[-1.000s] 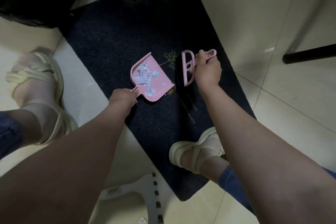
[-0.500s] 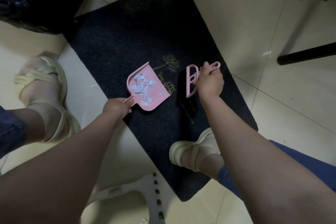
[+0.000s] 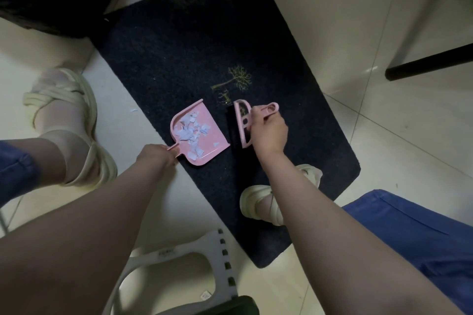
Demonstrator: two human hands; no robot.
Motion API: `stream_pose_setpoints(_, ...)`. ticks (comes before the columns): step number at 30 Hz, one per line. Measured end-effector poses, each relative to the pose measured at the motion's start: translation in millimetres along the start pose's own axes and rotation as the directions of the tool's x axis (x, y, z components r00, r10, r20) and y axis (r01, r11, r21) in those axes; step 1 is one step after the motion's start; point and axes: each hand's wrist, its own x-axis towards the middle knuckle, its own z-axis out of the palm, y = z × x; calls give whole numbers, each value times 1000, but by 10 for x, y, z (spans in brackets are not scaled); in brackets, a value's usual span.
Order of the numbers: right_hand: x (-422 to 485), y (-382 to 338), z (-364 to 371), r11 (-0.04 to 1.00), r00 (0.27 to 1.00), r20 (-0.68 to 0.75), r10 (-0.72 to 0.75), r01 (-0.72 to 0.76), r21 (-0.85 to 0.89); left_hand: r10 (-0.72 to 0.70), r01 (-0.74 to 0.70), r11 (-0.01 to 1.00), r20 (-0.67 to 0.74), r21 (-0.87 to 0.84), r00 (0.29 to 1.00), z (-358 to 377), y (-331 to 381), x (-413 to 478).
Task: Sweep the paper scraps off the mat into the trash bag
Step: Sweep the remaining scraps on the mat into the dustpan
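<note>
Dark mat (image 3: 179, 46) on pale tiles (image 3: 332, 7); left hand (image 3: 157, 157) seemingly curled round dustpan (image 3: 215, 133) handle, right hand (image 3: 268, 133) round brush (image 3: 242, 121).

The light is dim, even and indoor, with muted colour. The pale tiles (image 3: 320, 20) are the brightest area and carry a soft sheen; a small glare streak sits right of centre, beside the dark leg (image 3: 430, 64). White highlights glint on the glossy bag (image 3: 51, 2) in the upper left. The mat (image 3: 192, 33) reads nearly black with little texture, and the bristles of the brush (image 3: 244, 141) merge into it. Shadows are faint and soft-edged. The centre, around the dustpan (image 3: 220, 133), is fairly sharp. The forearms (image 3: 76, 238) along the bottom look soft and swollen by wide-angle distortion, and the mat's edges bow.
</note>
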Motion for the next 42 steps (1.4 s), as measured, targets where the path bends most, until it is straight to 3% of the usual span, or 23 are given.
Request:
stream_pose_setpoints(4,35,-7,-28,999,999,-44,22,-24,-45,-17,18,999,13,-39,1000,6,-11,27)
stream_pose_setpoints(9,69,-22,54,987,988,96,118,-106,-117,-29,29,999,21,-16,999,11,-4,46)
stream_pose_setpoints(15,60,-66,-16,987,985,-71,158,-159,-8,-32,31,999,23,33,999,10,-10,63)
stream_pose_setpoints(20,13,-29,46,960,955,138,264,-274,64,-44,43,997,14,71,999,-11,-7,66)
stream_pose_setpoints(24,61,-21,-21,934,970,12,243,-237,267,-23,22,999,16,37,1000,-10,-23,51)
stream_pose_setpoints(32,265,-162,5,987,996,-37,83,-77,140,87,-76,969,37,-234,996,-96,-20,-48)
stream_pose_setpoints(36,290,-221,81,996,996,8,-86,86,14,72,-66,969,18,-240,997,-124,81,24)
stream_pose_setpoints(38,298,-208,120,996,987,140,-74,81,-40,44,-41,978,8,-206,999,-100,106,78)
stream_pose_setpoints(40,291,-184,114,999,969,244,-40,43,-6,27,-29,985,-13,-171,1000,-67,107,124)
stream_pose_setpoints(42,288,-158,55,996,977,201,-77,68,54,19,-23,987,-26,-161,999,-42,95,147)
